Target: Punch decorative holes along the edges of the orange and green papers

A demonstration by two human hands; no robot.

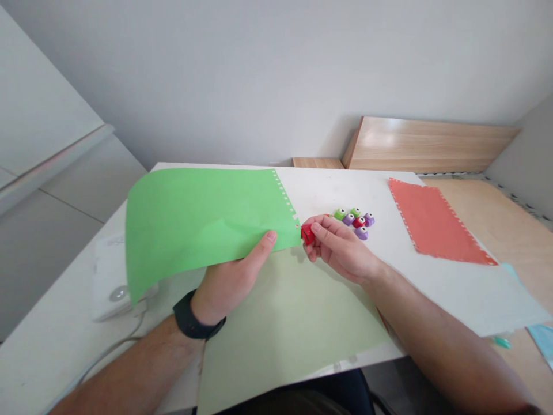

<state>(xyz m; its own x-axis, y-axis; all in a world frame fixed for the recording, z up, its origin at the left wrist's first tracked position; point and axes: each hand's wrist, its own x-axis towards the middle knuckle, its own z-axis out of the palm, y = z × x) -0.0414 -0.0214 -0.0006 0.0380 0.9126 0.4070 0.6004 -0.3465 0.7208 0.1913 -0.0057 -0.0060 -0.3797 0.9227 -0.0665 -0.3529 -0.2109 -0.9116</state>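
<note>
My left hand (235,276), with a dark band on its wrist, is closed on the near edge of a green sheet of paper (203,213), thumb on top. The sheet is lifted and its left end curls down. A row of small cut-outs runs down its right edge. In my right hand (337,245) a small red craft punch (307,234) is pinched between thumb and fingers, at the sheet's near right corner. Part of the punch is hidden by the fingers. Just beyond that hand stand several small punches (359,222) in green, purple and red.
A red-orange sheet (436,219) with notched edges lies at the right of the white table (324,184). Beneath my hands is a pale green sheet (298,323). A white device (108,282) with a cable sits at the left. A wooden panel (427,144) stands behind.
</note>
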